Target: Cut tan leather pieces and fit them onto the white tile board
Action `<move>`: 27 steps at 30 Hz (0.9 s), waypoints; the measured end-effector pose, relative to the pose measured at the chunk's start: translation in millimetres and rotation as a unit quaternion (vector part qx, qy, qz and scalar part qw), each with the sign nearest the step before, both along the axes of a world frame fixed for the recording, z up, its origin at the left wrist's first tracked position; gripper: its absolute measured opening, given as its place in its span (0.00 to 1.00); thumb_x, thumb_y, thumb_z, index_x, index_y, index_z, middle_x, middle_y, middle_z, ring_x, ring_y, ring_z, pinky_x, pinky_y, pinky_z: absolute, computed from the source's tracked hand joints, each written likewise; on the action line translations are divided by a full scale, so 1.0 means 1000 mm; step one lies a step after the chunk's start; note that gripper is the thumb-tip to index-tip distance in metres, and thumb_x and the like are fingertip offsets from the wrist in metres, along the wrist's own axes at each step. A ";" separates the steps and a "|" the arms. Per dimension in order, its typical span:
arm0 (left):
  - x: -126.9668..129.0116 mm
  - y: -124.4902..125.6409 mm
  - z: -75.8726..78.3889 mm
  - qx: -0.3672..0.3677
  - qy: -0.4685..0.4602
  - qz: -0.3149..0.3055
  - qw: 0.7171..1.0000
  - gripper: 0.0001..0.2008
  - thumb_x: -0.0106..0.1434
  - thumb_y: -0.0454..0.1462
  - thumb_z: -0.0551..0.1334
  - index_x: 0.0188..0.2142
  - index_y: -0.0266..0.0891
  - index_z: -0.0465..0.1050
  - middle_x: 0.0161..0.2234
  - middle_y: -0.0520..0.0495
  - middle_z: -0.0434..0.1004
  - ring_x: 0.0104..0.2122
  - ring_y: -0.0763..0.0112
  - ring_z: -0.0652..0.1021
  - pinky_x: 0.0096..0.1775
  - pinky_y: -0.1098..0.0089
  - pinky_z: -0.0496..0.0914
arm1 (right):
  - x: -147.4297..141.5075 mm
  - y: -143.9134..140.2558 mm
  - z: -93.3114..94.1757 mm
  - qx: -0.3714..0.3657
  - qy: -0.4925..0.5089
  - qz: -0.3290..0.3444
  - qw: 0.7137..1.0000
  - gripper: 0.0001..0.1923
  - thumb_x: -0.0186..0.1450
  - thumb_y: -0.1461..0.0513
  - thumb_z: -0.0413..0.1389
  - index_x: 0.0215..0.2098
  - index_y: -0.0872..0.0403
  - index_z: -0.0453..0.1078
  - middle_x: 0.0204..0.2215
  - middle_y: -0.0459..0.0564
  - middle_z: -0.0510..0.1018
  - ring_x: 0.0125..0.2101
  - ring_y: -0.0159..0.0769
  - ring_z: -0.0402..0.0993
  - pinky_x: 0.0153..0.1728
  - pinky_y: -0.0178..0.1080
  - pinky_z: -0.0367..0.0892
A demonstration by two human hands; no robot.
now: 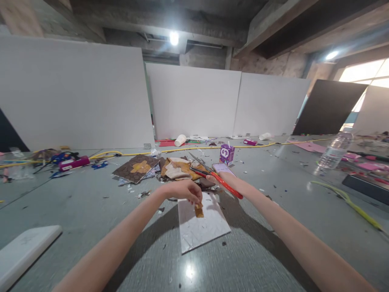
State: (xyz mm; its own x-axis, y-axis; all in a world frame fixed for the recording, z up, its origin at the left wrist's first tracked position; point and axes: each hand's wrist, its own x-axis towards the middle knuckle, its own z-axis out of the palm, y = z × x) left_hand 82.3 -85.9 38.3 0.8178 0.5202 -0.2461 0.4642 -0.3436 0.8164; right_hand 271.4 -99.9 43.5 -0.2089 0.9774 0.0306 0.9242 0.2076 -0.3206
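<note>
L hand pinches brown scrap, fingers down, over white sheet lying just below it. R hand grips red scissors, blades pointing left toward scrap pile just beyond both hands. Purple carton stands just behind R hand. 1 clear bottle well to its right.

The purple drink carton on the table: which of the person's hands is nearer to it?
Right. The right hand, holding red scissors, is just below the purple drink carton; the left hand rests farther away, on brown scrap.
</note>
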 end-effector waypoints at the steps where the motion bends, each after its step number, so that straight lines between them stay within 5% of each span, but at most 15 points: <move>1: 0.002 -0.002 0.000 -0.006 0.006 -0.012 1.000 0.03 0.49 0.33 0.59 0.25 0.38 0.71 0.22 0.53 0.71 0.22 0.77 0.70 0.26 0.77 0.63 | 0.001 0.002 -0.002 -0.009 0.000 0.010 1.000 0.29 0.56 0.42 0.40 0.19 0.58 0.64 0.18 0.49 0.67 0.20 0.30 0.62 0.21 0.31 0.55; 16: 0.011 -0.009 -0.011 -0.032 0.060 -0.074 0.995 0.03 0.48 0.32 0.59 0.24 0.39 0.70 0.22 0.53 0.72 0.20 0.77 0.68 0.24 0.77 0.63 | 0.001 0.004 -0.006 -0.033 -0.032 0.007 0.999 0.31 0.55 0.42 0.38 0.24 0.59 0.66 0.20 0.51 0.67 0.22 0.33 0.62 0.21 0.32 0.54; 23: 0.004 -0.008 0.004 0.000 0.050 -0.070 0.996 0.01 0.48 0.33 0.60 0.23 0.38 0.70 0.22 0.53 0.71 0.21 0.76 0.69 0.24 0.77 0.61 | 0.004 0.004 -0.002 -0.031 -0.015 -0.007 0.999 0.28 0.56 0.43 0.38 0.21 0.58 0.64 0.20 0.50 0.66 0.22 0.31 0.62 0.22 0.31 0.55; 27: -0.007 -0.006 0.018 0.050 0.046 -0.067 0.995 0.02 0.49 0.33 0.58 0.24 0.38 0.70 0.22 0.54 0.71 0.21 0.77 0.68 0.24 0.77 0.59 | 0.010 -0.006 0.006 -0.108 0.029 0.031 0.993 0.27 0.56 0.43 0.38 0.21 0.56 0.63 0.20 0.47 0.67 0.18 0.28 0.61 0.19 0.30 0.56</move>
